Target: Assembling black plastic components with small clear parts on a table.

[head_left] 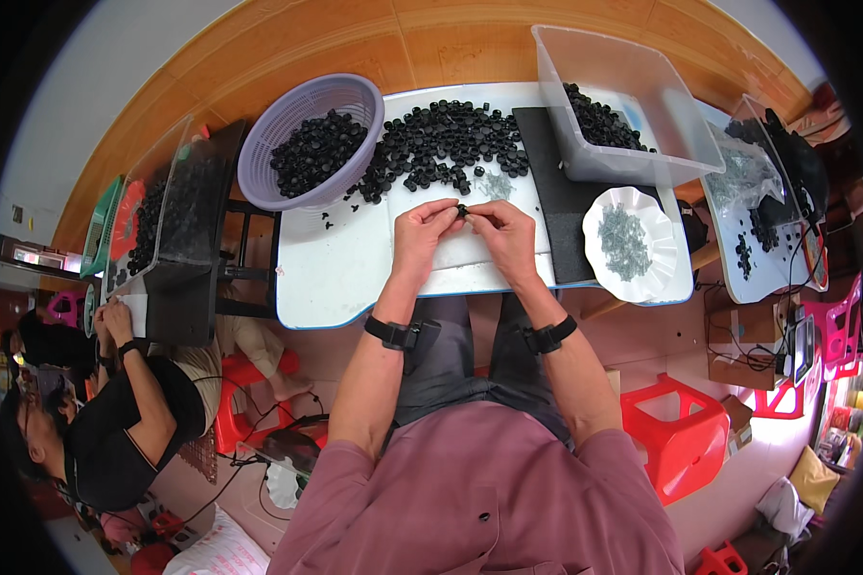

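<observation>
My left hand [424,233] and my right hand [503,235] meet over the white table [336,273], fingertips pinched together. Between them is a small black piece [462,210], partly covered by the fingers; each hand grips one side of it. Just beyond lies a loose heap of small black round caps [451,144]. A little pile of tiny clear greyish pieces [495,186] sits at that heap's near edge. More of these tiny pieces [623,240] fill the middle of a white scalloped plate [656,216] to the right.
A purple basket [257,172] of black caps stands at the left. On the right, a clear plastic bin [633,171] holds more caps beside a black board [545,177]. Red stool [676,441] behind me at right. Another person [125,422] works at a table on the left.
</observation>
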